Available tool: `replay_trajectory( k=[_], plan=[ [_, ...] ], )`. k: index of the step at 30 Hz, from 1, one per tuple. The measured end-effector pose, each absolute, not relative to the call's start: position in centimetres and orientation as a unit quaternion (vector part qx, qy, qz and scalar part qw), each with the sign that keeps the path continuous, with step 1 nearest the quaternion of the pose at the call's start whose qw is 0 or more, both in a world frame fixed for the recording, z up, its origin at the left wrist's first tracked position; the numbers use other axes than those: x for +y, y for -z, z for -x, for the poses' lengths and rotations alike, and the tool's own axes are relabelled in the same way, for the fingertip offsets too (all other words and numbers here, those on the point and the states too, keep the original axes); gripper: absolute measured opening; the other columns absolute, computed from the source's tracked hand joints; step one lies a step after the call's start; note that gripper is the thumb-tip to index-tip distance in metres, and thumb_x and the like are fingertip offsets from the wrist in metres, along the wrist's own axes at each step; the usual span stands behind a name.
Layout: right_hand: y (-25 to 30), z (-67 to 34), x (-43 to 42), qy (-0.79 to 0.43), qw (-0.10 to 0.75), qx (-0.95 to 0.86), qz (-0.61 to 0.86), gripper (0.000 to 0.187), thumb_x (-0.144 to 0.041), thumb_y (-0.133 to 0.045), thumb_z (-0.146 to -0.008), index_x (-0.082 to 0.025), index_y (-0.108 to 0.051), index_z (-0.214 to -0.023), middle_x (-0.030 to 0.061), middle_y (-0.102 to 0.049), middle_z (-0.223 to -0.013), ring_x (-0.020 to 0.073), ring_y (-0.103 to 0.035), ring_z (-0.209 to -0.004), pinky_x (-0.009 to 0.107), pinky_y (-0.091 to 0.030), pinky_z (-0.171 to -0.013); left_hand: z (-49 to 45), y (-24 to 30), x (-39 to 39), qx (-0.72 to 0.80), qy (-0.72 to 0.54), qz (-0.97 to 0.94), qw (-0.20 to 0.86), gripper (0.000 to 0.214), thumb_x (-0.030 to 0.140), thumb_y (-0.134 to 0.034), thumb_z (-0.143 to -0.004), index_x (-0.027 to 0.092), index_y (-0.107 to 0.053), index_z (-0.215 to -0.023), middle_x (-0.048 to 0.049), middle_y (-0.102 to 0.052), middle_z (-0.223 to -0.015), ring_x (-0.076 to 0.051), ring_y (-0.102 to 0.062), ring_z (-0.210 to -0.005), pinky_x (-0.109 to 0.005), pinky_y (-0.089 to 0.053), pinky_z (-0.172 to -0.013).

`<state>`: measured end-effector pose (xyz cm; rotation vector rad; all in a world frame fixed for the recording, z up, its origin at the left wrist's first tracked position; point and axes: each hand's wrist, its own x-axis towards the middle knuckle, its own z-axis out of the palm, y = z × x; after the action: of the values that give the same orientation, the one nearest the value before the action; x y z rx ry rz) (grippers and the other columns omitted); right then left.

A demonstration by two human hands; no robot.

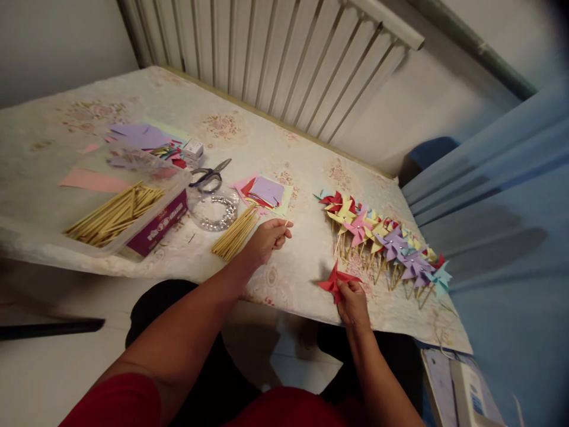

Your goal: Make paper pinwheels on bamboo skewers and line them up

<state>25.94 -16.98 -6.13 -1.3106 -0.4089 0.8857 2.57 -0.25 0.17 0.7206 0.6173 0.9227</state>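
Note:
My left hand [270,239] is closed over the table, with the pale tip of a thin wooden stick [287,223] poking out at the fingertips; the rest of it is hidden. Near the front edge my right hand [354,303] pinches a red paper pinwheel [333,280], its blades spread. Just left of my left hand lies a bundle of wooden sticks [235,232]. Behind that are stacked coloured paper squares [268,191]. Finished pinwheels on sticks [393,243] lie in a long row to the right of my right hand.
A clear plastic box [171,204] of sticks stands on the left. Close by are a round dish [202,216] of small silvery pieces, scissors [211,177], a small white box [192,152] and paper sheets [137,136]. A radiator [267,53] and blue curtain [502,196] border the table.

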Motion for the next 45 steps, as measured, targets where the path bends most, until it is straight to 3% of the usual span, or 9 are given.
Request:
replay_trajectory(
  k=[20, 45],
  plan=[
    [6.15, -25.91, -17.02, -0.391, 0.679, -0.189, 0.593, 0.032, -0.024, -0.089, -0.055, -0.019, -0.058, -0.064, -0.0065, -0.062, -0.057, 0.0101, -0.06, -0.052, 0.021, -0.052, -0.05, -2.54, 0.02, -0.26, 0.301, -0.432, -0.375, 0.763, 0.011, 0.014, -0.054, -0.085, 0.01, -0.06, -0.093, -0.0016, -0.061, -0.068, -0.002, -0.032, -0.04, -0.021, -0.014, -0.043],
    [5.99, -25.73, -17.03, -0.39, 0.675, -0.195, 0.596, 0.029, -0.024, -0.087, -0.058, -0.019, -0.059, -0.064, -0.005, -0.062, -0.057, 0.0111, -0.06, -0.052, 0.024, -0.052, -0.051, -2.57, -0.16, -0.34, 0.304, -0.431, -0.378, 0.761, 0.012, 0.022, -0.063, -0.083, 0.013, -0.057, -0.081, -0.0021, -0.064, -0.066, -0.002, -0.034, -0.04, -0.019, -0.016, -0.041]
  ],
)
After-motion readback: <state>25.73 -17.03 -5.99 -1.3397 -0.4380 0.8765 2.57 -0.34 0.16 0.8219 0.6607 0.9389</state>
